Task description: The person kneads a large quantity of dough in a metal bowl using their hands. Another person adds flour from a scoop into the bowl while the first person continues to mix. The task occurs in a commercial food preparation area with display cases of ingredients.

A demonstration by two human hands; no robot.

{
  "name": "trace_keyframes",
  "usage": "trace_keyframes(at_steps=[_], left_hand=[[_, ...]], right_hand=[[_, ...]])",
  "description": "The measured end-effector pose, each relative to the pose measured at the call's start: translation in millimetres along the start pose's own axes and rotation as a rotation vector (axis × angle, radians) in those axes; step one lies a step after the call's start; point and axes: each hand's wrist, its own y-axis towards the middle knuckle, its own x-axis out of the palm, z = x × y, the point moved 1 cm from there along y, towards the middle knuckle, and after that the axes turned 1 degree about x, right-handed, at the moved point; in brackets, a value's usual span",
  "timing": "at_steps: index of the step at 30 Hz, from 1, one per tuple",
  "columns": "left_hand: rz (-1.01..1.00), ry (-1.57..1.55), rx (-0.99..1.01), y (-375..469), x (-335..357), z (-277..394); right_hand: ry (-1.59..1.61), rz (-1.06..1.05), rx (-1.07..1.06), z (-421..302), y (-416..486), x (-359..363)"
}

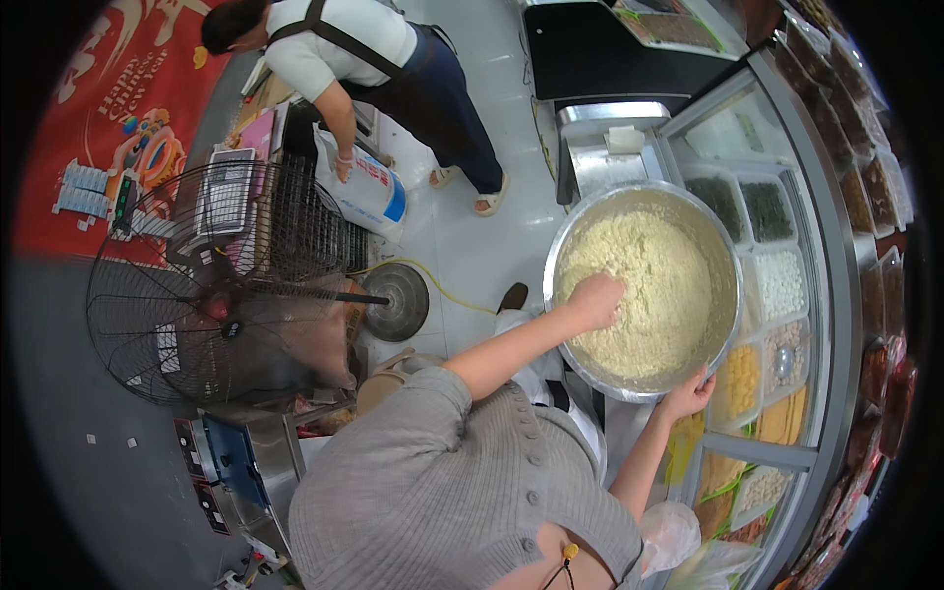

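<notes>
A large stainless steel bowl [730, 295] holds a pale yellow, crumbly, dough-like mass [656, 295]. Into the left part of that mass reaches my left hand [598, 301], its fingers curled and their tips partly sunk in it, so whether they grip any is hidden. At the bowl's near rim, my right hand [687, 396] holds the edge, with fingers around the outside. The bowl stands beside a glass display case, over a metal counter; what bears its weight is hidden beneath it.
Right of the bowl, a display case [800, 450] holds food trays. A wire-caged fan [221, 295] with a round base [396, 302] stands left. A co-worker [354, 44] bends over a white sack [361, 184]. A yellow cable [435, 284] crosses the floor.
</notes>
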Motion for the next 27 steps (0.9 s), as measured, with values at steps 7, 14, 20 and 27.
trace_keyframes(at_steps=[7, 14, 20, 27], left_hand=[[0.016, -0.025, 0.008, 0.3, 0.1, 3.6], [-0.022, -0.022, 0.028, -0.4, -4.9, 13.7], [0.036, -0.02, 0.077, -0.9, -6.5, 16.4], [0.022, -0.035, 0.043, -3.3, -4.1, 13.3]], right_hand=[[-0.021, 0.009, 0.008, -1.6, -0.1, -0.2], [-0.033, 0.006, 0.008, -7.6, -3.1, 2.3], [-0.052, 0.007, 0.007, -5.9, -1.5, 0.3], [-0.053, 0.001, -0.007, -2.9, -0.1, -2.1]])
